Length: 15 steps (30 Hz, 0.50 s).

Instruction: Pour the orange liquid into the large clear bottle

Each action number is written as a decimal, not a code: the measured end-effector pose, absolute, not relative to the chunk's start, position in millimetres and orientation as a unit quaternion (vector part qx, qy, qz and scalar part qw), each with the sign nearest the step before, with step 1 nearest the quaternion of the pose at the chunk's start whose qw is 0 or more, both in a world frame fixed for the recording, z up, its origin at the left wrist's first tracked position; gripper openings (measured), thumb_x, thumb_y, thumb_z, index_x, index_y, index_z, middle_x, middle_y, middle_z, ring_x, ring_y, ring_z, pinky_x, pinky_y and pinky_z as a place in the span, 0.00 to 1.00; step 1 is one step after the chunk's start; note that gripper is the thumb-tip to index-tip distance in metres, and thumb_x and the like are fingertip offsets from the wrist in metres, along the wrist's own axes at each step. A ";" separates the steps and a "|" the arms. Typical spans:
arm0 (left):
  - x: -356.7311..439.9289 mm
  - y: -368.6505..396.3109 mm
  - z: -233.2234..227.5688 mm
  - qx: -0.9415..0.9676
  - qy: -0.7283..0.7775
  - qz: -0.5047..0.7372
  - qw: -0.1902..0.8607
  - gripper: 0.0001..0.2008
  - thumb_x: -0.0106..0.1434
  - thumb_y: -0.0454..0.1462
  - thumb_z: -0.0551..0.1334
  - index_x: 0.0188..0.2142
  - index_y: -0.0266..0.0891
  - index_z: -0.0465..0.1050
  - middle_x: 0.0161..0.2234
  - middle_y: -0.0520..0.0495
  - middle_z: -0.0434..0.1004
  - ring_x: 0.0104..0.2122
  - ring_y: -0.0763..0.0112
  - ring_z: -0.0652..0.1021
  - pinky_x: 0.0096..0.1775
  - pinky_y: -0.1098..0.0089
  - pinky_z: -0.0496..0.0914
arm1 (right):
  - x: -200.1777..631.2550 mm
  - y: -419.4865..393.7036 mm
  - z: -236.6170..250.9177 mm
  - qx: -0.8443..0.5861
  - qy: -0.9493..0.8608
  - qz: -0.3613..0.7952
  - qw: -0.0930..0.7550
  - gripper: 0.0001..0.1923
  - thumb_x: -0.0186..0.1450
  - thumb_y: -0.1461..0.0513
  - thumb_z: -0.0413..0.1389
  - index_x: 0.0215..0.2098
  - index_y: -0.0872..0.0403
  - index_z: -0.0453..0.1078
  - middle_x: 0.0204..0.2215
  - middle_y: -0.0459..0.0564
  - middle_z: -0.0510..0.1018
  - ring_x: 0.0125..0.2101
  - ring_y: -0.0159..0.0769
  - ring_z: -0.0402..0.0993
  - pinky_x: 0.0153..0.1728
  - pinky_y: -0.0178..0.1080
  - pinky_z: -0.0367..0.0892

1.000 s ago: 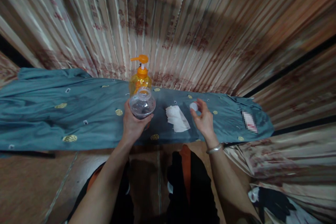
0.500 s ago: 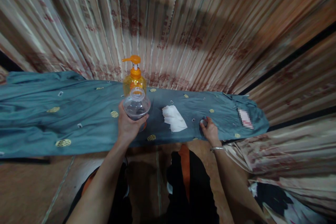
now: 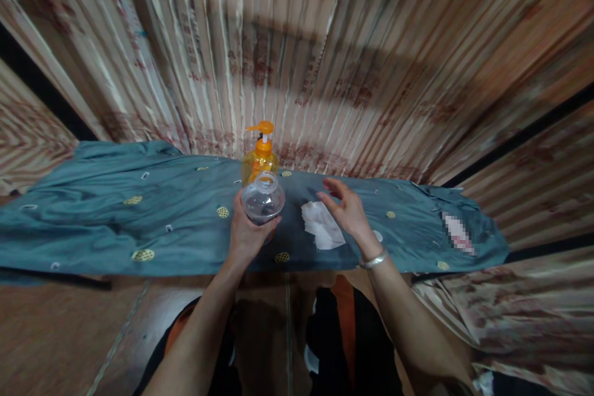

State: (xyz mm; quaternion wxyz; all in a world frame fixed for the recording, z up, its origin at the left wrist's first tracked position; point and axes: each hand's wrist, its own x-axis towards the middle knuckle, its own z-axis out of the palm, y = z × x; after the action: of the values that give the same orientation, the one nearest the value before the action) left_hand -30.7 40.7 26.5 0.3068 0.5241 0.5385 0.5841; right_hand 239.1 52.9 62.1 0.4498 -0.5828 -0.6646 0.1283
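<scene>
My left hand [image 3: 250, 232] is wrapped round a clear, round-bodied bottle [image 3: 263, 199] with an uncapped mouth facing up. Just behind it stands a yellow see-through pump bottle [image 3: 250, 164] with an orange pump head; the clear bottle hides its lower part. My right hand [image 3: 348, 207] hovers over the right side of a white tissue [image 3: 322, 226], fingers spread and holding nothing. Beside my right wrist a small pale round cap [image 3: 378, 236] lies on the cloth, partly covered by the wrist.
A teal patterned cloth [image 3: 185, 198] covers the narrow table. A blurred-out flat item [image 3: 458, 234] lies at its right end. Pleated curtains [image 3: 297, 62] hang close behind, with dark bars [image 3: 520, 136] at the sides. My knees are below the front edge.
My right hand has let go of the cap, leaving it on the cloth, and moved left to the tissue with its fingers opened. My left hand still grips the clear bottle. The view has shifted.
</scene>
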 end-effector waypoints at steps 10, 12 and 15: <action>-29.6 42.0 25.3 0.524 0.532 0.585 0.316 0.49 0.46 0.41 0.82 0.65 0.47 0.65 0.61 0.37 0.86 0.59 0.46 0.87 0.63 0.46 0.80 | 131.2 162.8 121.5 -0.430 -0.685 0.309 0.500 0.37 0.58 0.42 0.81 0.57 0.51 0.82 0.60 0.58 0.90 0.61 0.51 0.88 0.66 0.53 0.80; -29.5 42.2 24.8 0.523 0.533 0.585 0.315 0.49 0.45 0.41 0.82 0.65 0.47 0.65 0.60 0.38 0.86 0.58 0.46 0.88 0.62 0.46 0.80 | 123.8 174.8 123.2 -0.397 -0.689 0.365 0.484 0.35 0.56 0.41 0.82 0.51 0.50 0.83 0.56 0.54 0.91 0.59 0.49 0.88 0.66 0.52 0.80; -29.4 42.3 24.4 0.525 0.533 0.586 0.312 0.48 0.45 0.41 0.82 0.64 0.46 0.66 0.60 0.38 0.86 0.58 0.46 0.88 0.62 0.47 0.81 | 119.7 181.0 121.3 -0.373 -0.700 0.406 0.454 0.29 0.57 0.42 0.81 0.45 0.50 0.82 0.49 0.51 0.92 0.55 0.48 0.88 0.64 0.53 0.81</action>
State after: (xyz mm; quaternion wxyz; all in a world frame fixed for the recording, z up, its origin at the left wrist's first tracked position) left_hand -29.4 42.3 24.4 0.3122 0.5246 0.5331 0.5858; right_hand 119.7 181.0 121.3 0.4545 -0.3726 -0.7001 0.4056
